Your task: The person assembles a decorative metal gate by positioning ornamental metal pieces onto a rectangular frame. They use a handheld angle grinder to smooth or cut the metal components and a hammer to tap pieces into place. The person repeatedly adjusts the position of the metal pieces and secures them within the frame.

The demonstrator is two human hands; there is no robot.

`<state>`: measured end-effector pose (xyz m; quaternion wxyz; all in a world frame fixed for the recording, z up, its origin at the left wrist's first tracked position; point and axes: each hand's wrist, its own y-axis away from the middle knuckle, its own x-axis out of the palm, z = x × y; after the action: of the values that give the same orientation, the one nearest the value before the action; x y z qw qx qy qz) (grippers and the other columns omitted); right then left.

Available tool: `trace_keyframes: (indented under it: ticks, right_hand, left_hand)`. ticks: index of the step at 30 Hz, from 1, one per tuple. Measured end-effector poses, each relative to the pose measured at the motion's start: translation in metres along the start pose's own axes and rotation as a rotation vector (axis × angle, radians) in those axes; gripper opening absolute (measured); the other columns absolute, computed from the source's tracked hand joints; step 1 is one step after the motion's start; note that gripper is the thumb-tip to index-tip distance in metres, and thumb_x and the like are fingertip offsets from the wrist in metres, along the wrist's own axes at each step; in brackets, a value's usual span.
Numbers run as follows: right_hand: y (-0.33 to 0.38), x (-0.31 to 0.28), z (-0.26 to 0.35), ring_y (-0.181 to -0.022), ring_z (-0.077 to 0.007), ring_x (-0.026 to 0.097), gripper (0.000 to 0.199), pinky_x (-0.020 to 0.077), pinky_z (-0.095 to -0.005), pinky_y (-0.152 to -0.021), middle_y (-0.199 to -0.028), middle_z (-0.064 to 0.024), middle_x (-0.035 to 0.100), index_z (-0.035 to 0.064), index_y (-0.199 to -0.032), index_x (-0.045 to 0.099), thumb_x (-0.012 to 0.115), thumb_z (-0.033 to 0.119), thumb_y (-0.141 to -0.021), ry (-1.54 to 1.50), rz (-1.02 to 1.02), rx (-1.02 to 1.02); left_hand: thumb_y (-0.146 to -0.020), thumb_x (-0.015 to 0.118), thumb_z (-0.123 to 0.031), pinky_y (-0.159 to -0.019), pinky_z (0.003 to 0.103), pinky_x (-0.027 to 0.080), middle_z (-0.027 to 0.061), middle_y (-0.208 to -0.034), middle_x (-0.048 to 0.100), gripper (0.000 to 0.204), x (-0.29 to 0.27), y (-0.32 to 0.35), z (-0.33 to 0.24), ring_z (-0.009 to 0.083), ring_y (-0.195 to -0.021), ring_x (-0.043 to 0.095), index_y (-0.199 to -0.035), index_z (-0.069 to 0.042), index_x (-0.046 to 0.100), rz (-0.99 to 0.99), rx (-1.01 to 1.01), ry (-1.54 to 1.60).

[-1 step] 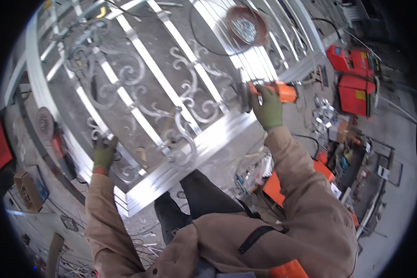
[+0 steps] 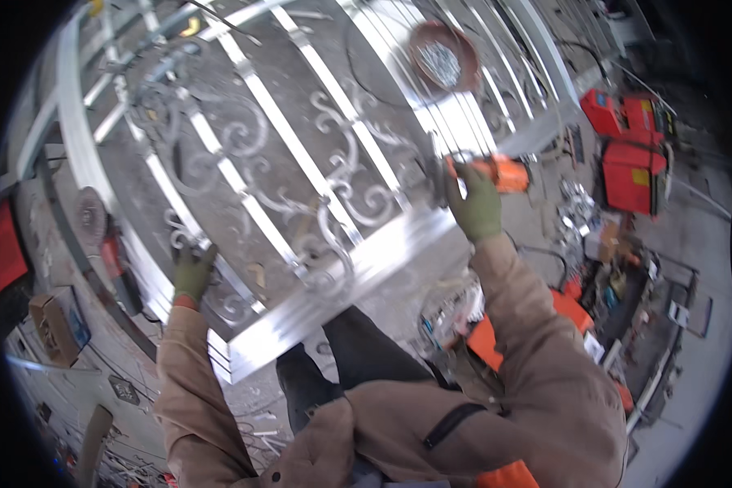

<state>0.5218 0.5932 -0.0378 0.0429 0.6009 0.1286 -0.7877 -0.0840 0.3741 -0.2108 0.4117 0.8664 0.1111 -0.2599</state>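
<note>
A silvery metal railing panel (image 2: 342,286), with straight bars and curled scrollwork, spreads out in front of me. My right hand (image 2: 476,213), in a green glove, is closed around an orange angle grinder (image 2: 508,175). The grinder's blurred disc end is beside the panel's near rail, at its right part. At the panel's left side, my gloved left hand (image 2: 193,275) is closed at a small metal scroll (image 2: 176,228) beside a bar. Its fingertips are partly hidden there.
A reddish bowl of small metal pieces (image 2: 439,65) sits on the panel's far right part. Left of the panel lies a second grinder with a flap disc (image 2: 89,213). Red machine cases (image 2: 630,175) stand at the right. An open cardboard box (image 2: 54,329) is at the left.
The whole view has shifted slightly, so panel and bowl appear a little further right and down. Both hands keep their places on the grinder and the scroll.
</note>
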Motion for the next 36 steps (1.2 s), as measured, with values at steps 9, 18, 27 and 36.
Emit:
trace_keyframes:
  ticks: [9,18,27,36]
  right_hand:
    - [-0.031,0.017,0.066,-0.113,-0.043,0.08,0.037,0.0633,-0.0505,-0.098,-0.122,-0.0214,0.084,0.0061,-0.135,0.081,0.078,0.029,-0.106,-0.246,0.078,0.074]
    - [-0.229,0.068,0.112,-0.122,-0.0429,0.08,0.061,0.0614,-0.0506,-0.107,-0.135,-0.0272,0.081,0.0043,-0.141,0.08,0.072,0.055,-0.108,-0.354,-0.047,0.04]
    - [-0.476,0.16,0.046,-0.12,-0.0355,0.08,0.073,0.0595,-0.0484,-0.105,-0.124,-0.0248,0.085,0.0041,-0.14,0.079,0.067,0.069,-0.109,-0.304,0.185,0.147]
    - [-0.638,0.278,-0.061,-0.14,-0.0345,0.07,0.089,0.0491,-0.0456,-0.12,-0.152,-0.021,0.077,0.0094,-0.154,0.077,0.066,0.08,-0.101,0.027,0.172,0.134]
  left_hand:
    - [-0.101,0.092,-0.033,-0.069,0.04,0.055,0.0097,-0.094,0.072,0.066,-0.005,0.027,-0.052,0.0203,-0.077,0.068,-0.15,-0.001,0.06,-0.034,0.033,0.15]
    - [-0.1,0.093,-0.038,-0.069,0.04,0.055,0.0087,-0.093,0.072,0.069,0.002,0.023,-0.049,0.0205,-0.078,0.067,-0.149,0.0,0.063,-0.046,0.023,0.165]
    - [-0.1,0.089,-0.055,-0.108,0.049,0.06,0.0293,-0.138,0.079,0.096,-0.02,0.032,-0.067,0.0409,-0.126,0.079,-0.169,0.002,0.052,0.091,-0.136,0.046]
    - [-0.102,0.088,-0.051,-0.099,0.044,0.061,0.0229,-0.119,0.081,0.088,-0.024,0.043,-0.076,0.033,-0.108,0.079,-0.162,0.005,0.056,0.079,-0.235,0.052]
